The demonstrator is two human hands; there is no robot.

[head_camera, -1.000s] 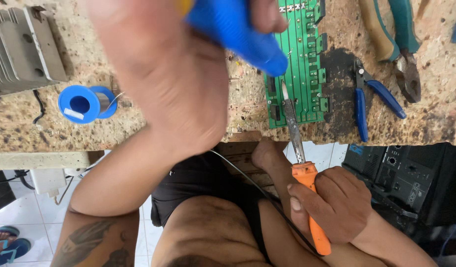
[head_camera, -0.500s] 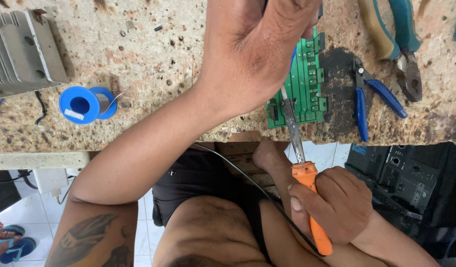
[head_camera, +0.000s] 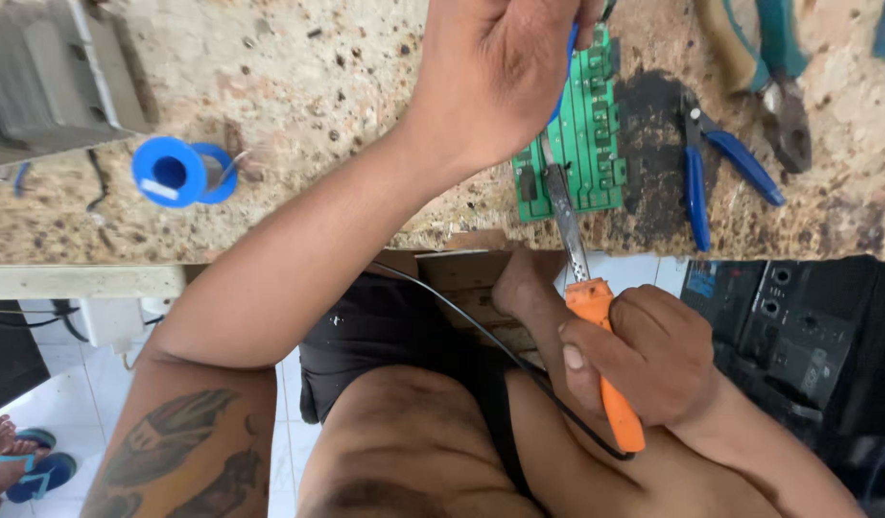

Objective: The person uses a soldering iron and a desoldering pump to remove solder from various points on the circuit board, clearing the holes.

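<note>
two hands at work over one green board [head_camera: 581, 134] lying flat near the front edge of the speckled surface [head_camera: 298, 86]. right hand [head_camera: 644, 355] wrapped tight round the orange handle of an iron [head_camera: 596, 336], below the surface edge; its metal shaft runs up and the tip rests on the board's lower part. black cord trails from the handle across the lap.

left hand [head_camera: 495, 72] hangs over the board's upper left, fingers curled round a blue tool [head_camera: 560, 77], mostly hidden, kind unclear.

handling, judged: board looks thin, light, stiff, likely to slide under tip pressure; best held by its bare edges, not the component face. iron light and rigid, shaft presumably hot, so grip only the orange handle.

nearby: blue solder spool [head_camera: 178, 173] to the left, grey finned block [head_camera: 54, 77] far left, blue-handled cutters [head_camera: 711, 168] just right of the board, larger teal pliers [head_camera: 768, 67] beyond, black box [head_camera: 797, 336] below right.
</note>
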